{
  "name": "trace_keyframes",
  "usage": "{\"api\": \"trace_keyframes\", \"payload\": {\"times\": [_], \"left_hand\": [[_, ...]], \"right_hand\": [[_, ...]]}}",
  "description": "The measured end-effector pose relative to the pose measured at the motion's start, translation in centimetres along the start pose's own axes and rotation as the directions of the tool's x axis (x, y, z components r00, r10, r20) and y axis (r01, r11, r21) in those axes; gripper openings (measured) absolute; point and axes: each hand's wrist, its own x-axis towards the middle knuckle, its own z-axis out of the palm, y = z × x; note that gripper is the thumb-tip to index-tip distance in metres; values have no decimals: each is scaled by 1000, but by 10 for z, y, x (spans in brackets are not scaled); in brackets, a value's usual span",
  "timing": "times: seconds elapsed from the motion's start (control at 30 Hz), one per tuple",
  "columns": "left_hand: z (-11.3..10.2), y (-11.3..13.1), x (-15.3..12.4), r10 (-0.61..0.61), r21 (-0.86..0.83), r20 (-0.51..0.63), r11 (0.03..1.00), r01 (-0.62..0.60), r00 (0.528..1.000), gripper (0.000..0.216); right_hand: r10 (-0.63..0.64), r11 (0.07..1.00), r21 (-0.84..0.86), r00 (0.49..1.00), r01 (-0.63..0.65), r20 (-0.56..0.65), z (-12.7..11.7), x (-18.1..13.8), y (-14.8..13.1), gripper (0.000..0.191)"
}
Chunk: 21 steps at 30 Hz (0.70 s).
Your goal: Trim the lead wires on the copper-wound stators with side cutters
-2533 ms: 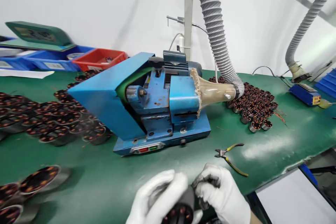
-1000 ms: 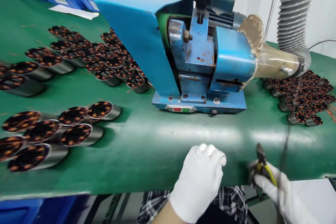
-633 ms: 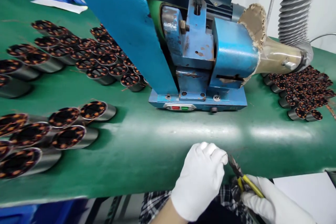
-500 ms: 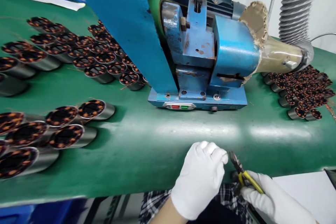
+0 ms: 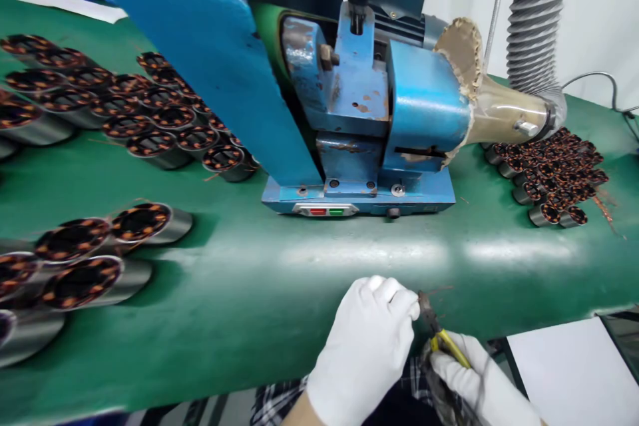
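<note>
My left hand (image 5: 367, 346), in a white glove, is closed with its back toward me. Whatever it grips is hidden beneath the fingers. My right hand (image 5: 474, 369), also gloved, is wrapped around yellow-handled pliers (image 5: 440, 333). The pliers' jaws point up and left, right beside my left fingertips; whether they touch cannot be made out. Thin copper-coloured wires (image 5: 442, 289) stick out near the jaws. A dark, blurred shape lies under the pliers, left of my right hand.
A blue belt machine (image 5: 349, 100) with red and green buttons stands ahead on the green table (image 5: 239, 319). Wire-wound metal stators (image 5: 150, 221) stand in groups at left, more stators (image 5: 549, 173) at right. A grey hose (image 5: 536, 26) rises behind. White paper (image 5: 574, 366) lies lower right.
The view has swung slightly right, so the machine and stators sit further left. The pliers' jaws have come closer to my left fingertips and look more closed.
</note>
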Motion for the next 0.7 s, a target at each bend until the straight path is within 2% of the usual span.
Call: {"api": "trace_keyframes", "payload": {"times": [0.17,0.3,0.4,0.47,0.5,0.53,0.6,0.67,0.7], "left_hand": [[-5,1,2,3,27,5,1000,-3,1000,26],[-9,-9,4,29,33,-13,999,-28,1000,27],[-12,-24,4,13,10,-96,1000,-12,995,27],[-14,-34,3,7,27,-141,1000,-3,990,26],[-15,-38,2,11,50,-158,999,-3,987,27],[-16,-42,1,15,74,-171,997,-3,985,28],[-17,-46,-1,21,105,-190,994,-1,982,29],[-18,-48,-1,21,111,-215,994,3,976,29],[-18,-49,-1,26,110,-233,994,0,972,28]], "right_hand": [[30,994,106,1000,-29,-8,-1,6,5,54],[-36,958,283,999,36,-6,-5,11,10,44],[-125,905,424,973,32,194,5,12,3,34],[-197,821,571,931,-14,307,17,15,-9,32],[-237,768,640,918,-23,318,22,18,-16,31],[-278,716,698,917,-1,287,25,23,-23,29],[-348,635,758,931,150,108,22,35,-34,26],[-399,620,693,908,369,-126,2,48,-39,30],[-425,636,610,875,472,-234,-15,54,-39,31]]}}
